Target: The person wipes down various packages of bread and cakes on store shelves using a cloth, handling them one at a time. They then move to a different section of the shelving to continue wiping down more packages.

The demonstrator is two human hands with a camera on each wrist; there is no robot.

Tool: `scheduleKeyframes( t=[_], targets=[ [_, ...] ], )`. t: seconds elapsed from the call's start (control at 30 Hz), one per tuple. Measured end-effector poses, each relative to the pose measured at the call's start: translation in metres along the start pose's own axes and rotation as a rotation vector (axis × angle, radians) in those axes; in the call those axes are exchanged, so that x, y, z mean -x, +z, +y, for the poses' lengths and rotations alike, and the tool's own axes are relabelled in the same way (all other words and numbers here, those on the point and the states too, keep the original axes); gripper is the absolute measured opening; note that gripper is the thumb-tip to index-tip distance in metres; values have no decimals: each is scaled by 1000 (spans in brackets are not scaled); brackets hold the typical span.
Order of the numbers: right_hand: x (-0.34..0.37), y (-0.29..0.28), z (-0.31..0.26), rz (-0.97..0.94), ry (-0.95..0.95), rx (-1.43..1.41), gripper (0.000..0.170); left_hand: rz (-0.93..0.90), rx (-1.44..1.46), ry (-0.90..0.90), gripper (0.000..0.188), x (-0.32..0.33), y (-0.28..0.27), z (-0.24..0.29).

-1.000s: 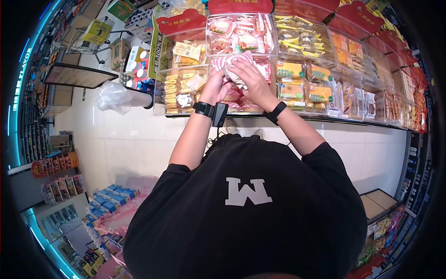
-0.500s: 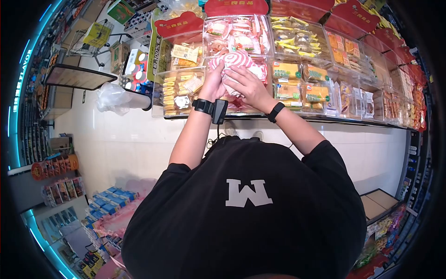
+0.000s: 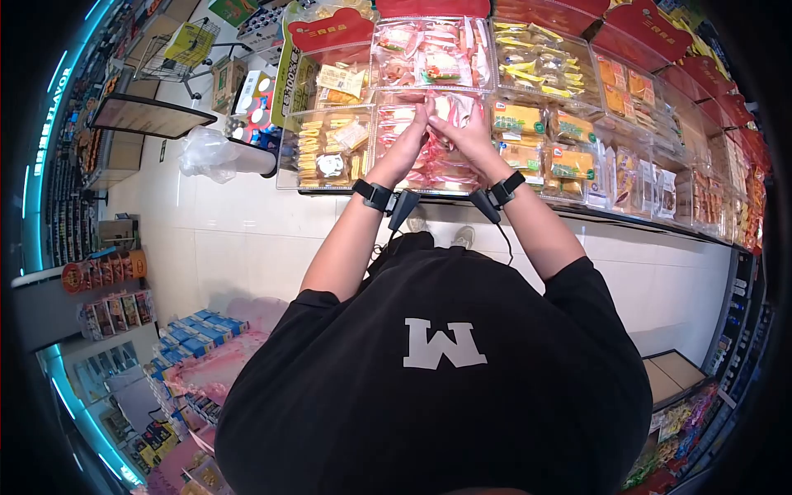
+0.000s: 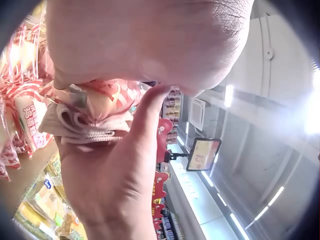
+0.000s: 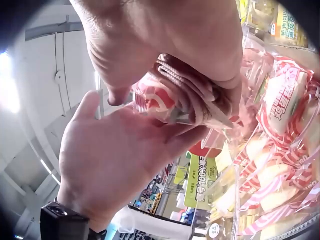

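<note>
Over the clear tray (image 3: 431,191) in front of the person, the two hands meet, with a pack (image 4: 112,95) between them, red-and-white in a see-through wrapper, near the striped packs (image 5: 277,180) below. The right hand (image 3: 474,142) grips a folded pink cloth (image 4: 87,131) against it. The left hand (image 3: 406,148) is on the pack's other side, thumb spread away; its fingertips are hidden, so I cannot tell whether it pinches. From the head view the hands cover most of the pack and the cloth. Each wrist carries a black strap with a small device, their thin cables hanging near the shirt (image 3: 445,297). To the left a tray of yellow packs (image 3: 309,148) stands just beside, and to the right come flat packs with green labels (image 3: 569,169). The tray walls divide these rows, and red signs (image 3: 330,30) rise behind them. Left of the counter (image 3: 528,200) stand a green sign (image 3: 294,74), a dark-framed board (image 3: 154,116) and a clear plastic bag (image 3: 213,155) over a white cylinder; a trolley (image 3: 177,62) is farther back.
</note>
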State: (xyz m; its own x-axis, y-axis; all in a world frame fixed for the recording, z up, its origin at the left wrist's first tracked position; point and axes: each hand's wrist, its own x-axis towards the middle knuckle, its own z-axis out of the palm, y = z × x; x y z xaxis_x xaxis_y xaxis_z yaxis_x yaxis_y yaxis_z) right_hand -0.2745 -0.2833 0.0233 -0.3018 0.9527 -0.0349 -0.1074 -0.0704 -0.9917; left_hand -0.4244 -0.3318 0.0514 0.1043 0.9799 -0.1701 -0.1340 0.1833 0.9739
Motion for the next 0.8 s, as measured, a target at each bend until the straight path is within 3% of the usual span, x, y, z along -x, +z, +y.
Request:
scheduleKeyframes(
  t=[0.03, 0.07, 0.13, 0.17, 0.2, 0.23, 0.27, 0.3, 0.37, 0.4, 0.43, 0.5, 0.57, 0.63, 0.7, 0.8],
  targets=[
    [-1, -2, 6, 19, -30, -127, 55, -10, -74, -63, 74, 8, -4, 11],
    [1, -10, 9, -50, 96, -367, 48, 24, -171, 1, 64, 3, -18, 0],
    [12, -22, -7, -114, 340, -766, 34, 389, -368, 121, 51, -2, -30, -32],
    [16, -21, -8, -113, 333, -770, 34, 542, -508, 189, 46, -11, -42, -54],
    [19, -20, -7, -146, 375, -782, 34, 537, -510, 194, 46, -7, -43, -46],
    [21, -19, -5, -179, 422, -792, 35, 325, -40, -42, 41, 5, -44, -33],
    [20, -13, 0, -161, 387, -674, 36, 99, 428, -274, 37, 13, -45, -25],
    [16, -11, 9, -160, 387, -670, 36, 97, 431, -273, 37, 13, -45, -26],
    [6, -7, 23, -72, 151, -172, 39, 230, 287, -207, 29, 13, -50, -36],
    [6, -4, 22, 59, 145, -19, 41, 263, 271, -194, 27, 13, -57, -43],
    [0, -5, 33, 64, 149, -16, 41, 259, 274, -198, 27, 12, -65, -49],
    [-12, -6, 57, 175, 113, 317, 41, 353, 182, -192, 26, 12, -80, -58],
    [-17, 1, 67, 271, 90, 395, 41, 414, 140, -197, 26, 7, -95, -61],
    [-20, 16, 59, 148, 43, 326, 41, 425, 9, -158, 25, -2, -112, -67],
    [-22, 35, 60, -76, 169, 224, 32, 410, 33, -171, 25, -14, -126, -77],
    [-41, 49, 99, -185, 149, 239, 39, 370, 34, -221, 25, -38, -147, -96]
  ],
)
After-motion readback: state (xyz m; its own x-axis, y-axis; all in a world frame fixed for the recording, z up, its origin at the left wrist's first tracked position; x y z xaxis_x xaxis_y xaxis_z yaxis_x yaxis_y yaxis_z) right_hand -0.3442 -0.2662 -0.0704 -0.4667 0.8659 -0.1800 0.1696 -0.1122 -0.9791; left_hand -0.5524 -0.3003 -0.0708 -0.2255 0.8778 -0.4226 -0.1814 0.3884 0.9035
